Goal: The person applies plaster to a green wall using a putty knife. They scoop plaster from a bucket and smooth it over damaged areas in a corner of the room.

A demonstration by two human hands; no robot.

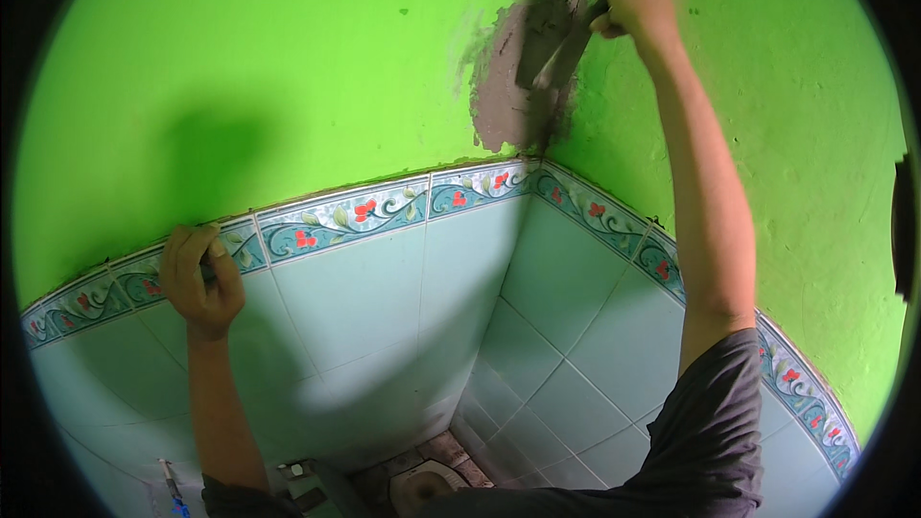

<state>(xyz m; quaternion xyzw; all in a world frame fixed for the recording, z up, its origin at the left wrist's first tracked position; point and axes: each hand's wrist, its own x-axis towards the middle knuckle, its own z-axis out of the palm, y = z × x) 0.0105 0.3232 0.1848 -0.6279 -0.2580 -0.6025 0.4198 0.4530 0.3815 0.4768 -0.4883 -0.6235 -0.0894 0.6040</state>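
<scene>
High up near the wall corner, my right hand is closed around the handle of a trowel. Its blade tilts down and left, lying against a patch of grey mortar on the bright green wall. A shadow beside the blade hides where its edge meets the mortar. Lower and to the left, my left hand has its fingers curled in at the patterned border tiles. Whatever those fingers may hold is hidden.
Pale teal tiles cover both walls below the floral border. A toilet bowl sits at floor level below. At lower left is a slim item with a blue part. Another dark object stands at the right rim.
</scene>
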